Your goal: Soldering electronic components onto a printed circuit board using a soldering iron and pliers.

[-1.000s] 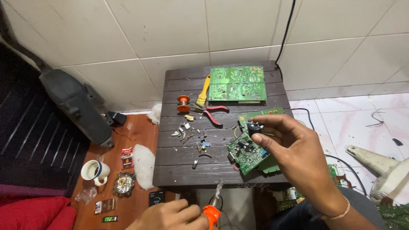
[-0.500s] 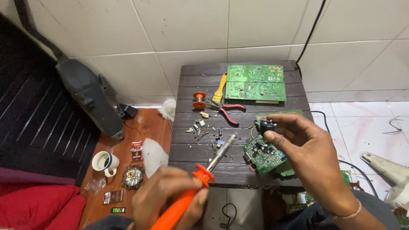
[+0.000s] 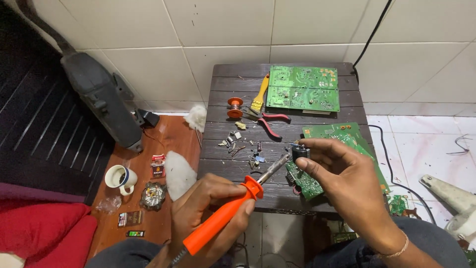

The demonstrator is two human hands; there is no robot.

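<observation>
Over dark slatted table (image 3: 223,166) | left hand (image 3: 210,211) grips orange soldering iron (image 3: 225,214), tip toward 1 o'clock | right hand (image 3: 342,173) pinches small black component (image 3: 300,152) above green circuit board (image 3: 306,181)

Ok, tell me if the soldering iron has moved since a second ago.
Yes. The soldering iron in the left hand rose from the table's near edge, tip toward the small circuit board.

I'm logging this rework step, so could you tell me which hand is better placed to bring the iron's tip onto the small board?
Probably the left hand: it grips the orange soldering iron, tip close to the small green board. The right hand is occupied pinching a small black component over that board.
</observation>
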